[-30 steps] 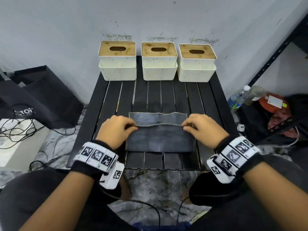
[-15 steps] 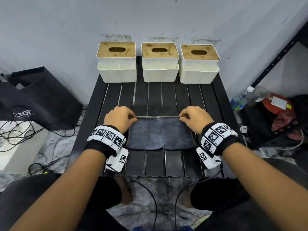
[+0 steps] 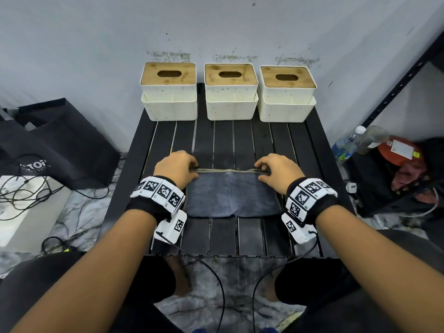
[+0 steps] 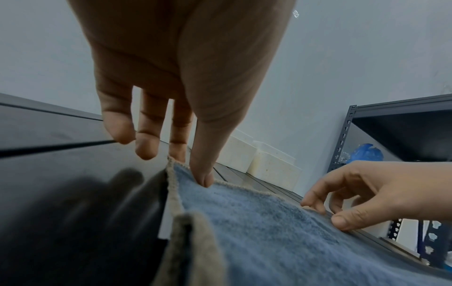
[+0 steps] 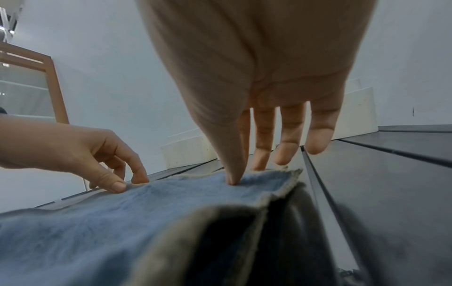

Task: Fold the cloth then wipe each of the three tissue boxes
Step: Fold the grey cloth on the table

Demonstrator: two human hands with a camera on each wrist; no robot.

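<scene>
A grey-blue cloth (image 3: pixel 231 195) lies folded in half on the black slatted table (image 3: pixel 223 236), its two hemmed edges lined up on the far side. My left hand (image 3: pixel 192 170) pinches the far left corner, and in the left wrist view its thumb presses on the cloth (image 4: pixel 269 222). My right hand (image 3: pixel 260 171) pinches the far right corner, with the thumb on top of the cloth (image 5: pixel 122 212) in the right wrist view. Three cream tissue boxes with wooden lids stand in a row at the table's far edge: left (image 3: pixel 169 92), middle (image 3: pixel 231 92), right (image 3: pixel 287 94).
A grey wall rises just behind the boxes. Black bags (image 3: pixel 60 140) and loose cables (image 3: pixel 24 193) lie on the floor to the left. Bottles (image 3: pixel 348 143) and a dark metal shelf frame (image 3: pixel 403 78) are on the right. Bare slats separate the cloth from the boxes.
Both hands carried the cloth's lifted edge away from me and laid it on the far edge, so the cloth now lies doubled. The boxes have not moved.
</scene>
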